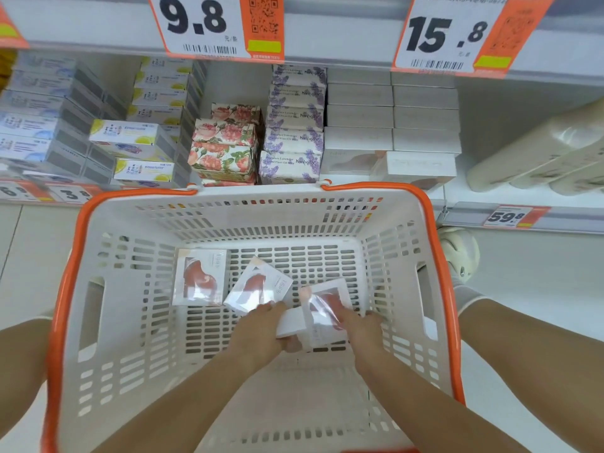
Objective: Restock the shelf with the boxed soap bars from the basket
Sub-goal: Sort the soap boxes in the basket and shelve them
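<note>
Head view: both hands were down in the basket (75,289). The left hand (258,335) and right hand (362,331) gripped a bundle of boxed soap bars (322,317) between them, fingers curled round its ends. Two more boxes (201,277) lay just beyond the left hand; the shelf (490,210) stood further ahead.

Shop aisle, bright even light; pale floor (539,282) below; white upper shelf edge (343,44) w/ orange price tags (215,26); lower rail (572,220) w/ small label (510,216); white back wall (235,83) behind stock.
</note>
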